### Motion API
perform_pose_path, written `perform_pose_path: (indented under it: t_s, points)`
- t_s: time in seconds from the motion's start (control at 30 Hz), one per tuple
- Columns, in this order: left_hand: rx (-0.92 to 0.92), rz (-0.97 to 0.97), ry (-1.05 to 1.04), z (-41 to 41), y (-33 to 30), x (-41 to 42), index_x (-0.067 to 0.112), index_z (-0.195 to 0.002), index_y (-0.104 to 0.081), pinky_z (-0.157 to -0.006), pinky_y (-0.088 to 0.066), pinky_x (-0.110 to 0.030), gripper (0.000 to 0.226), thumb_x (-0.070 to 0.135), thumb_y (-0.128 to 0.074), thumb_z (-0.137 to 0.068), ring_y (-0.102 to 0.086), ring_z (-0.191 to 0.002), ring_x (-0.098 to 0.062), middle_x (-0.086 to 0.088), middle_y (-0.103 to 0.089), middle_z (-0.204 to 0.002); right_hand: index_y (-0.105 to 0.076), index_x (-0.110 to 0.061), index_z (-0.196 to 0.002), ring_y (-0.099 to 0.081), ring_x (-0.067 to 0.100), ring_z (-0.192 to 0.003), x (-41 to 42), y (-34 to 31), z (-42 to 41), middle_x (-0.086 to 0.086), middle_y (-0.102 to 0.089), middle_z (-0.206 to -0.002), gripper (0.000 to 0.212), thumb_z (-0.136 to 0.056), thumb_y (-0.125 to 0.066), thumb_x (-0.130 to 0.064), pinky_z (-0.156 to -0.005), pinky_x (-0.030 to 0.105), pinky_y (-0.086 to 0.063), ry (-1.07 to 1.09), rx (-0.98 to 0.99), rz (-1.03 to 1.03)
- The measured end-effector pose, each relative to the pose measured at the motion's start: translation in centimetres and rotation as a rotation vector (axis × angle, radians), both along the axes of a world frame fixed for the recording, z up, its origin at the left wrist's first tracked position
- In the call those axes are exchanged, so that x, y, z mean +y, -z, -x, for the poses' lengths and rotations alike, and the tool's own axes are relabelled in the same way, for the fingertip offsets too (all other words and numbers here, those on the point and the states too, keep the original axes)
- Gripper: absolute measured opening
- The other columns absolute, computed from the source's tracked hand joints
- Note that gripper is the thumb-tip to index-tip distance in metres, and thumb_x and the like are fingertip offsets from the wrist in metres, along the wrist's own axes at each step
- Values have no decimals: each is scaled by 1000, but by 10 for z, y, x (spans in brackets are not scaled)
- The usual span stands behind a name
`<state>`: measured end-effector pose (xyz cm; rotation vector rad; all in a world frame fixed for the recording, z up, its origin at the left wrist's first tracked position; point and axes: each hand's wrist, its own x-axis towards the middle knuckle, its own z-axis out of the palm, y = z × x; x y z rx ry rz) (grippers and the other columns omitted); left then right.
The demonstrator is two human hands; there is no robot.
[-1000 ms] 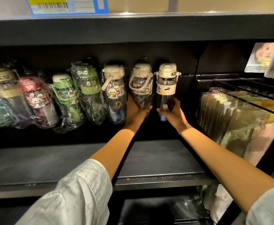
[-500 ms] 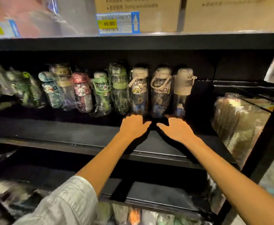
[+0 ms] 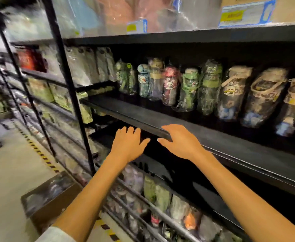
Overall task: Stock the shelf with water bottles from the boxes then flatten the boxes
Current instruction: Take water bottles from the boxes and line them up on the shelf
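Observation:
Several plastic-wrapped water bottles stand in a row at the back of the dark shelf. My left hand and my right hand hover in front of the shelf's front edge, fingers spread, holding nothing. An open cardboard box with wrapped bottles inside sits on the floor at the lower left, below my left forearm.
A black upright post stands left of the shelf. Wrapped goods fill the shelves to the left, above and below. A yellow-black striped line runs along the concrete floor. Price labels hang on the upper shelf.
Both hands have let go of the bottles and pulled back from the shelf's rear to its front edge. The view has swung left and down, bringing the floor box into sight.

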<state>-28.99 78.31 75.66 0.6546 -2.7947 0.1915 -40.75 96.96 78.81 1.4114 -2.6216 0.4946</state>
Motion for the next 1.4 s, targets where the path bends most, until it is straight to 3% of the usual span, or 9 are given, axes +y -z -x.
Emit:
perform_pose_path:
  t_s: [0.23, 0.4, 0.53, 0.63, 0.7, 0.8, 0.93, 1.1, 1.4]
  points:
    - [-30, -99, -291, -126, 56, -93, 13, -146, -46, -111, -40, -50, 70, 66, -30, -104, -46, -133, -39, -17, -55, -140, -43, -22, -157, -43, 22, -146, -138, 46, -77, 0, -48, -158, 68, -101, -50, -61, -117, 40, -40, -276, -75, -65]
    - [-90, -170, -445, -206, 101, -153, 14, -152, -42, -113, -38, -50, 72, 66, -28, -104, -45, -135, -39, -16, -52, -146, -40, -23, -158, -45, 21, -144, -226, 91, -126, -2, -45, -159, 65, -104, -49, -57, -115, 39, -41, -401, -168, -152]
    - [-124, -218, -561, -251, 133, -192, 14, -149, -45, -114, -37, -49, 69, 64, -30, -105, -45, -136, -39, -17, -53, -145, -36, -24, -160, -37, 20, -150, -284, 141, -158, -2, -40, -163, 66, -104, -47, -58, -120, 37, -35, -437, -181, -220]
    - [-161, -296, -635, -278, 161, -218, 12, -156, -38, -119, -32, -51, 74, 64, -29, -104, -35, -147, -41, -20, -43, -157, -35, -28, -160, -37, 20, -150, -323, 178, -173, -4, -41, -162, 67, -103, -47, -61, -118, 38, -39, -470, -249, -287]
    - [-161, -327, -677, -291, 178, -237, 14, -154, -41, -116, -36, -50, 77, 67, -25, -101, -41, -143, -40, -18, -47, -154, -34, -30, -160, -38, 21, -149, -346, 197, -181, -5, -41, -161, 67, -103, -46, -62, -117, 39, -40, -500, -309, -325]
    - [-146, -360, -724, -302, 198, -267, 18, -144, -51, -108, -42, -45, 79, 66, -16, -93, -53, -128, -35, -13, -60, -140, -37, -30, -159, -37, 21, -149, -383, 222, -188, -5, -40, -162, 63, -103, -48, -58, -119, 40, -37, -483, -414, -366]
    - [-161, -439, -762, -299, 223, -311, 19, -137, -53, -109, -41, -44, 55, 58, -36, -103, -53, -127, -35, -13, -61, -136, -48, -29, -153, -48, 25, -142, -437, 262, -187, -2, -50, -155, 53, -103, -55, -46, -113, 40, -44, -471, -493, -391]
    - [-167, -494, -826, -284, 259, -386, 22, -131, -55, -104, -47, -45, 49, 58, -40, -101, -56, -123, -33, -10, -65, -128, -42, -33, -155, -48, 25, -142, -521, 294, -169, -2, -47, -157, 59, -102, -50, -57, -109, 46, -48, -478, -538, -456]
    - [-163, -721, -960, -259, 312, -500, 17, -143, -48, -104, -47, -45, 54, 54, -38, -104, -60, -118, -33, -13, -63, -131, -49, -32, -150, -55, 22, -132, -665, 346, -144, -1, -52, -153, 50, -103, -54, -49, -101, 40, -51, -508, -664, -603]
